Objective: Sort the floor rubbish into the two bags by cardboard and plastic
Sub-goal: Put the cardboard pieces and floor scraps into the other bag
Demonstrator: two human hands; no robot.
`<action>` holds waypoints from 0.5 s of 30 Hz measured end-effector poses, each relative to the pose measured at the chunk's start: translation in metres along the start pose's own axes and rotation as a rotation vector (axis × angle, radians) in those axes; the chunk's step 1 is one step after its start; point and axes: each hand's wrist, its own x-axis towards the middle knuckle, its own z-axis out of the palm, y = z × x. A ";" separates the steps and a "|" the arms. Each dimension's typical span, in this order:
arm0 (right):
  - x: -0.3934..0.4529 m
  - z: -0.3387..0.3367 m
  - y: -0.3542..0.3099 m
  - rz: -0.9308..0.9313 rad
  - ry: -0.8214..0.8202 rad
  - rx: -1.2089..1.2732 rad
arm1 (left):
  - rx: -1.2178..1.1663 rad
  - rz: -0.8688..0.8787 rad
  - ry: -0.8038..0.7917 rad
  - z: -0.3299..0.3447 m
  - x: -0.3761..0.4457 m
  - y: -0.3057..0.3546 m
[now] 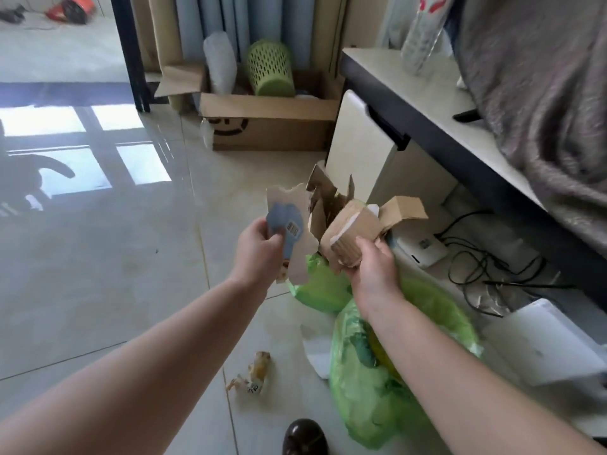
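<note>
On a glossy tiled floor [98,257] beside a low cabinet, the person holds torn cardboard above two green bags: the left hand [259,249] curls its fingers round a printed card piece [289,224], the right hand [371,261] round a crumpled cardboard box [351,231]. The cardboard step seems in hand; next, both pieces need lowering into the farther green bag [320,287], apparently the cardboard one, while a crumpled wrapper [254,372] waits on the floor near the nearer green bag [371,389].

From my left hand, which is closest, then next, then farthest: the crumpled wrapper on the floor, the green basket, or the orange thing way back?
1. Crumpled wrapper: on the tiles, below the left hand.
2. Green basket: in the cardboard box by the curtains.
3. Orange thing: far back, top left.
</note>
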 end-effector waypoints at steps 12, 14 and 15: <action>0.080 0.007 -0.033 -0.140 0.187 -0.293 | 0.174 0.170 0.050 0.082 0.063 0.019; 0.093 0.008 -0.024 -0.131 0.182 -0.402 | 0.246 0.187 0.040 0.090 0.072 0.011; 0.098 0.008 -0.021 -0.131 0.172 -0.477 | 0.293 0.198 0.022 0.095 0.075 0.007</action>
